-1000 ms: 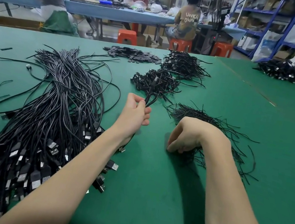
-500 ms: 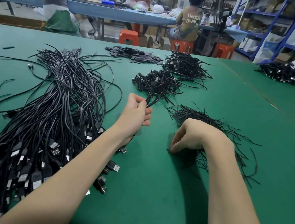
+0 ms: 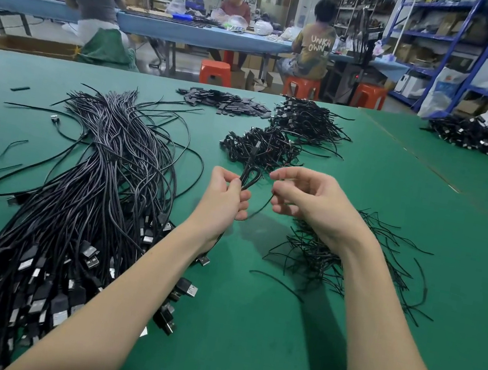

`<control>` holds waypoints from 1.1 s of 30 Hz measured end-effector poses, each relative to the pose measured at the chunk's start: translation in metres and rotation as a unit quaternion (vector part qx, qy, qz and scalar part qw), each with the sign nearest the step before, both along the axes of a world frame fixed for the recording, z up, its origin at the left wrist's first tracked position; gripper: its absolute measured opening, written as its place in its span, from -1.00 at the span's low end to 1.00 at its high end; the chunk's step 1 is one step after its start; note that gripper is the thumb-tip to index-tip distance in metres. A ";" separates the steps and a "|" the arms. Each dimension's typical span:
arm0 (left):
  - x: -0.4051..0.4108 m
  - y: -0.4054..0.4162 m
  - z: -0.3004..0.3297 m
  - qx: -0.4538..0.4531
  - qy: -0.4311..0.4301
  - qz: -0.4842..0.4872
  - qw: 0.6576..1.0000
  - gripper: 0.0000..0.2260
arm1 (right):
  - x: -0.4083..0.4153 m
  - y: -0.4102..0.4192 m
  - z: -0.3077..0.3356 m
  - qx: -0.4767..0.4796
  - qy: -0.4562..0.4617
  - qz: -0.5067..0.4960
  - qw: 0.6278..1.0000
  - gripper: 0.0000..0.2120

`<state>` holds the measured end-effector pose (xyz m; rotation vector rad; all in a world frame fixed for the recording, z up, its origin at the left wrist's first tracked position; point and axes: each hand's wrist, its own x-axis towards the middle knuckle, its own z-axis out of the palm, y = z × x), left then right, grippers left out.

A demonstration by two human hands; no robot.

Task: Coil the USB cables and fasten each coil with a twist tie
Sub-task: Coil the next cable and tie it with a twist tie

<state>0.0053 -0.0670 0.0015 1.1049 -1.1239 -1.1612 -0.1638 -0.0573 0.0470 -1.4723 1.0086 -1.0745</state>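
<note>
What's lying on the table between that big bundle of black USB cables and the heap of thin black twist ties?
In the head view, bare green table and the left forearm, plus a few stray USB plugs.

"What's on that green table?"

"A long sheaf of loose USB cables on the left, plugs toward us. A heap of thin twist ties to the right. Farther back, two piles of coiled cables, and flat dark pieces, maybe sleeves. Another cable pile sits far right."
</note>
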 end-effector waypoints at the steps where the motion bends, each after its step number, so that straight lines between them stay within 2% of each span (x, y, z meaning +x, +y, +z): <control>1: 0.000 0.000 0.000 0.000 0.001 0.001 1.000 -0.87 | 0.000 0.000 0.001 -0.011 -0.027 -0.007 1.000 -0.92; 6: 0.002 -0.001 0.000 0.004 0.007 0.001 1.000 -0.88 | 0.001 0.001 0.010 -0.073 -0.175 -0.037 0.981 -0.91; 8: 0.001 0.000 -0.001 0.003 0.003 -0.005 1.000 -0.88 | 0.008 0.001 0.011 -0.102 -0.195 -0.026 0.975 -0.91; 10: -0.002 0.001 0.000 0.001 0.002 -0.008 1.000 -0.87 | 0.019 0.001 0.007 -0.131 -0.151 -0.015 0.980 -0.90; 15: -0.005 0.003 0.003 -0.007 0.017 -0.006 1.000 -0.86 | 0.032 -0.001 -0.013 -0.193 0.078 -0.048 0.977 -0.92; 18: -0.006 0.003 0.005 0.013 0.036 -0.008 0.999 -0.86 | 0.032 -0.003 -0.015 -0.220 0.135 -0.074 0.963 -0.88; 22: -0.008 0.001 0.007 0.034 0.070 -0.013 0.997 -0.87 | 0.033 -0.003 -0.016 -0.223 0.145 -0.099 0.959 -0.89; 27: -0.006 0.003 0.006 0.030 0.069 -0.004 0.997 -0.87 | 0.034 -0.003 -0.015 -0.192 0.127 -0.101 0.968 -0.93; 30: -0.006 0.003 0.008 0.034 0.081 0.009 0.996 -0.84 | 0.034 -0.003 -0.010 -0.121 0.062 -0.073 0.988 -0.93; 33: -0.004 0.003 0.013 0.041 0.148 0.013 0.988 -0.85 | 0.034 -0.003 -0.008 -0.069 -0.004 -0.079 0.994 -0.94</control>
